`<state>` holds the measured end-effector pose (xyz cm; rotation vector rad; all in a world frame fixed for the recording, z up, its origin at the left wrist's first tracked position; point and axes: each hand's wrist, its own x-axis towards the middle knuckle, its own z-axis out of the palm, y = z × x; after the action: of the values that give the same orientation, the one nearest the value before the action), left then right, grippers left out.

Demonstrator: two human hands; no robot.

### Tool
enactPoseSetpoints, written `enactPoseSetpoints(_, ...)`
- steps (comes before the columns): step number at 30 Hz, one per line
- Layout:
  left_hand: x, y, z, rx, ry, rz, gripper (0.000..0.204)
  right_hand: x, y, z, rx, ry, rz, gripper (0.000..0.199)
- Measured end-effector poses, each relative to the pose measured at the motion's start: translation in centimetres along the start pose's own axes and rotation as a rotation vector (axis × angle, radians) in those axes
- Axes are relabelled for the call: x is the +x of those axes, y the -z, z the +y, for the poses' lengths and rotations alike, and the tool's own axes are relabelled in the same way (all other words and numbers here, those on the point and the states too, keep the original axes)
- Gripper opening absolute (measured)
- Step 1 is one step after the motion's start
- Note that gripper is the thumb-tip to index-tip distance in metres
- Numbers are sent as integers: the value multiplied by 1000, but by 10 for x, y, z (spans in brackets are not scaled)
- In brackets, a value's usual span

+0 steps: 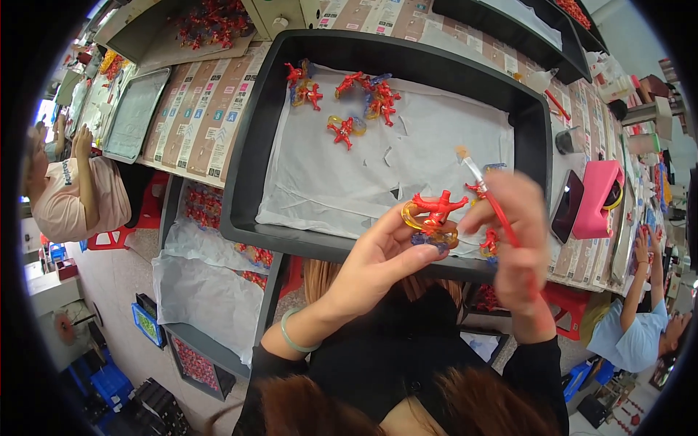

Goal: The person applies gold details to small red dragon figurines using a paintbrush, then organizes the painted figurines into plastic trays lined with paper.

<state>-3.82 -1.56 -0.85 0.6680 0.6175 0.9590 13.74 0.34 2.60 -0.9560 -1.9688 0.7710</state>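
Head view: looks down over a long desk (196, 109) covered in printed cardboard, with both of the person's forearms coming up from the lower edge.
Tray: a large black plastic tray (247, 174) lined with white paper sits on the desk, its low walls keeping loose pieces together.
Finished pieces: a cluster of small red toy figures on clear coloured bases (349, 102) lies at the tray's far side, well apart from the hands, probably set aside there.
Left hand: the left hand (378, 254) pinches a small red plastic figure on a yellow and blue base (434, 218) by its base, leaving the red top exposed above the tray's near rim.
Right hand: the right hand (520, 247), blurred, is closed in a pen-like grip on a thin red-handled brush (488, 192), tip pointing up and away, just beside the figure.
Neighbours: other people sit at the far left and lower right.
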Motion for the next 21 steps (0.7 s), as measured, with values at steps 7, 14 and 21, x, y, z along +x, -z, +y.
enactPoseSetpoints(7, -3, 4, 0, -214, 98, -44, 47, 1, 21, -11, 569, -201, 104, 23)
enactPoseSetpoints(14, -3, 6, -1, 15, -16, -34, 48, 6, 10, -16, 353, -222, 234, 4)
enactPoseSetpoints(21, -3, 8, -3, -15, -16, -17, 49, 5, 12, -16, 418, -269, 230, 3)
